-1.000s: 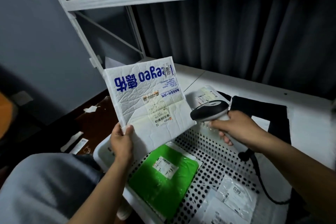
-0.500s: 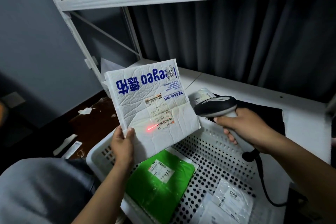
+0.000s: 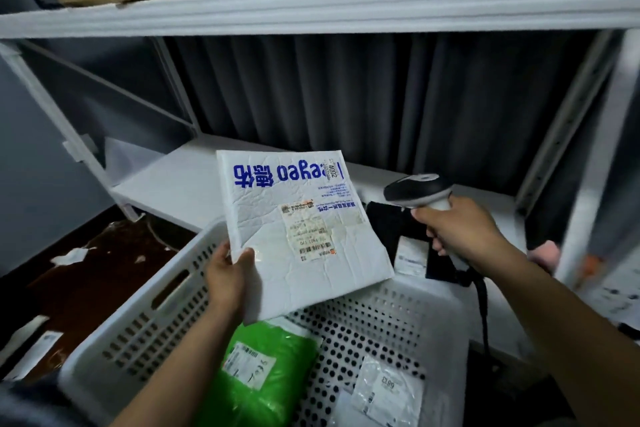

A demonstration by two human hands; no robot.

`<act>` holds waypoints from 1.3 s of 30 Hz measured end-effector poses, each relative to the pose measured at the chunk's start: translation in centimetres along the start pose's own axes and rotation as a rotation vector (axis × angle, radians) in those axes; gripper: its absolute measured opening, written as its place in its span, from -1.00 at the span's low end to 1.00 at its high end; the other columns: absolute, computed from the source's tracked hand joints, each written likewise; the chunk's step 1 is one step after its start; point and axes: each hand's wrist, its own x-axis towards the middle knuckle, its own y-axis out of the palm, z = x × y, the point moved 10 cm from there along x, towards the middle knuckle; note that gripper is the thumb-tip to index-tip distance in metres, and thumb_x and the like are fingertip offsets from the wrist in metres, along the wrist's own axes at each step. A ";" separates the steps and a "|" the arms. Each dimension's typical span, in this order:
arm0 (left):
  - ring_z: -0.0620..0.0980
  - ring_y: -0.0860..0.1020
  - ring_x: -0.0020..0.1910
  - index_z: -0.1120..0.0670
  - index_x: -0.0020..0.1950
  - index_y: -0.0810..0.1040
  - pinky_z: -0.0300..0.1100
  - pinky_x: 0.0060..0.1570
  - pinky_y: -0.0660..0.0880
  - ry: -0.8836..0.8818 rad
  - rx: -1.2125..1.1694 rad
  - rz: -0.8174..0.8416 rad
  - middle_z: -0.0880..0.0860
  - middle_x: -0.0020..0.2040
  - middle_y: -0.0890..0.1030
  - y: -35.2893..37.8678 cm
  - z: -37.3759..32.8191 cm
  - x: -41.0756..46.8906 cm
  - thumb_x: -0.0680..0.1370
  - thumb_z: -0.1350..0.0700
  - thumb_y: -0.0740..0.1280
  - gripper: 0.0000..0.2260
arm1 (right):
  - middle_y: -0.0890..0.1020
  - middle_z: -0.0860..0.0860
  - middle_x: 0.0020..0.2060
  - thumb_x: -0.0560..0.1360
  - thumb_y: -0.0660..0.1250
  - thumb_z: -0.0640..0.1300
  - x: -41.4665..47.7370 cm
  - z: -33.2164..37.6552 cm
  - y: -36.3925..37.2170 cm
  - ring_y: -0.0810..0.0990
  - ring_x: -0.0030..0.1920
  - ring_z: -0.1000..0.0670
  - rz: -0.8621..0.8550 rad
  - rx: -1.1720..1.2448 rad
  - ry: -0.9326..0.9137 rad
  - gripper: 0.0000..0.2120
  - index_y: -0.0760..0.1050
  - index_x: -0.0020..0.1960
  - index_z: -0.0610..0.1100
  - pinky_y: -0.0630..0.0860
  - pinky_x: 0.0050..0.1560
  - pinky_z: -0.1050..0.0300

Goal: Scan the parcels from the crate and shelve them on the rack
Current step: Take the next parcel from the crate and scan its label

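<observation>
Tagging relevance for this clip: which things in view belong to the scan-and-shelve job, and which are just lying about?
Job:
white mailer in the left hand
scanner in the right hand
crate with green parcel and clear-bagged parcel
rack shelf

Lying about:
paper scraps on the floor
dark curtain
pink object by the rack post

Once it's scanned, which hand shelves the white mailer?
Left, probably. The left hand grips the white mailer at its lower-left corner, and the bare lower shelf lies just beyond it. The right hand is occupied, wrapped round the scanner.
</observation>
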 end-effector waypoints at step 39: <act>0.18 0.54 0.24 0.22 0.26 0.53 -0.17 0.19 0.36 0.169 0.856 0.705 0.22 0.21 0.59 34.4 8.5 4.6 0.46 0.18 0.44 -0.62 | 0.66 -0.18 -0.27 0.49 0.38 -0.08 6.8 -7.2 -6.0 0.63 -0.26 -0.17 -0.148 -0.259 0.071 -0.78 0.55 -0.14 -0.26 0.60 -0.13 -0.10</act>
